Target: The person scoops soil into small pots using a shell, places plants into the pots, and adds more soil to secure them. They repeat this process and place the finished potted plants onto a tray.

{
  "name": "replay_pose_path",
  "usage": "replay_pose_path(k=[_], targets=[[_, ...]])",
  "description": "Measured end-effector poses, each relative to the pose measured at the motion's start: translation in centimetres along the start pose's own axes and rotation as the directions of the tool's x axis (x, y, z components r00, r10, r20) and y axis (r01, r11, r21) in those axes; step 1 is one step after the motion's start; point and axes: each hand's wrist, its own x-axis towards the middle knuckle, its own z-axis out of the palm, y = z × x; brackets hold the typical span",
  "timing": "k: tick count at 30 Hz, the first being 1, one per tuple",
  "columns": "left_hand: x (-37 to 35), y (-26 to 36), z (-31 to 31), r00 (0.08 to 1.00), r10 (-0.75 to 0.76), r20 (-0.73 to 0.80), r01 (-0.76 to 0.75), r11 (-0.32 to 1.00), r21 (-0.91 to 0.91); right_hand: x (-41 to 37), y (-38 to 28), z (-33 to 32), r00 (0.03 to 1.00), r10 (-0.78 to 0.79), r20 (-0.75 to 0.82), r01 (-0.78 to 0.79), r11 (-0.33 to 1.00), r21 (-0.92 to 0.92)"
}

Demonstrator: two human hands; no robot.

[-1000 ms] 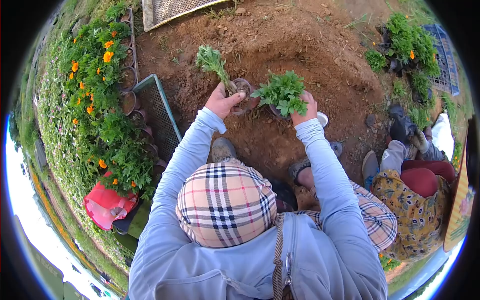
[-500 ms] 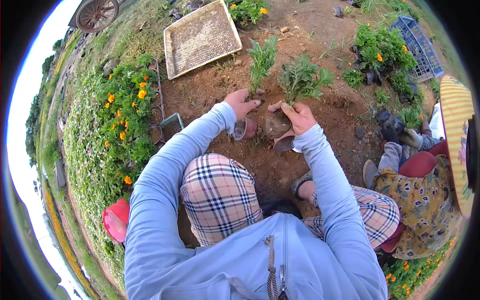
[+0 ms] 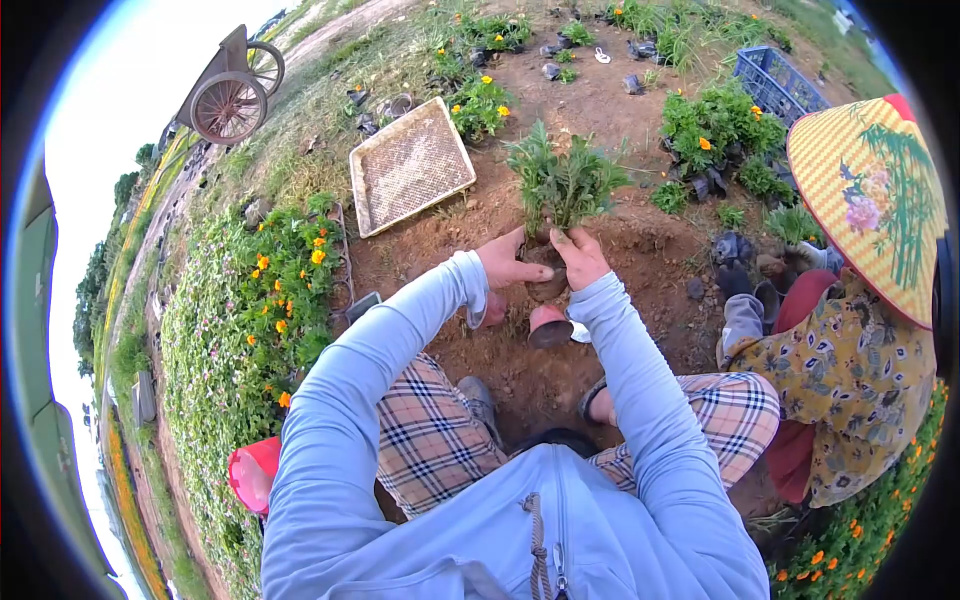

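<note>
Plant (image 3: 562,180): leafy, green, upright, soil at roots, right of the tray (image 3: 415,168).
Left hand (image 3: 508,262): grasping plant's base.
Right hand (image 3: 580,260): grasping same base.
Pots (image 3: 549,328): 2, reddish, nearer the wearer than tray.
Ground (image 3: 640,345): brown soil.
Hat (image 3: 868,205): flower print, far right of tray.

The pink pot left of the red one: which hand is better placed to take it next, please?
Probably the left hand, closer to the pink pot than the right hand, though both hold the plants.
</note>
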Motion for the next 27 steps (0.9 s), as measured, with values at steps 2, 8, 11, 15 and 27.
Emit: replay_pose_path(k=[2, 8, 11, 15, 27], targets=[[-0.5, 0.5, 1.8, 0.996, 0.034, -0.08, -0.035, 0.999, -0.012, -0.4, 0.5, 0.0, 0.998, -0.051, 0.027, 0.053, 0.995, -0.085], [-0.7, -0.4, 3.0, 0.976, 0.087, -0.198, -0.062, 0.99, 0.127, -0.8, 1.0, 0.0, 0.985, -0.051, 0.166, 0.082, 0.98, -0.181], [1.2, -2.2, 3.1, 0.957, 0.181, -0.228, -0.146, 0.976, 0.162, -0.7, 0.2, 0.2, 0.998, 0.029, 0.052, -0.006, 0.918, -0.397], [1.8, 0.3, 3.4, 0.894, 0.16, -0.419, -0.13, 0.987, 0.099, 0.6, -2.3, 0.5, 0.998, -0.064, 0.009, 0.061, 0.893, -0.447], [0.1, 1.0, 3.0, 0.893, 0.117, -0.434, -0.119, 0.993, 0.022, 0.6, -9.6, 1.8, 0.832, 0.394, 0.391, 0.163, 0.499, -0.851]])
